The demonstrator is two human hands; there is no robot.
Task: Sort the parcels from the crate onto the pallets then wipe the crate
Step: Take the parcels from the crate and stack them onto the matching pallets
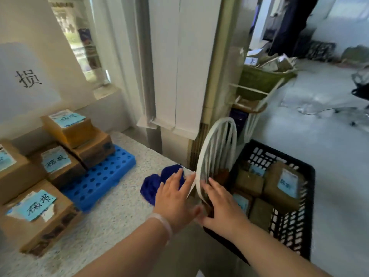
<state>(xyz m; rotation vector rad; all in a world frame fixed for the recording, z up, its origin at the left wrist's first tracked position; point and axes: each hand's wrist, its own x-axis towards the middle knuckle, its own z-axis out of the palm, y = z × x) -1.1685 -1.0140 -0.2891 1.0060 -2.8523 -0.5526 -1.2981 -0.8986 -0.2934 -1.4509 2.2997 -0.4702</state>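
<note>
pallet (103,176) left on counter (111,212) | parcels (67,126) on pallet | crate (295,196) right, beside counter

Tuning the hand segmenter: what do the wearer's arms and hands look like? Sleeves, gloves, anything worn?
No sleeves or gloves in view, both bare to the frame edge. Left hand: thin pale band at the wrist. Right hand: nothing worn that shows.

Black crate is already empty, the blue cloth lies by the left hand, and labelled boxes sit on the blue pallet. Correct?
No: the head view shows the black crate holding several parcels. Blue cloth by the left hand and boxes on the blue pallet are right.
</note>
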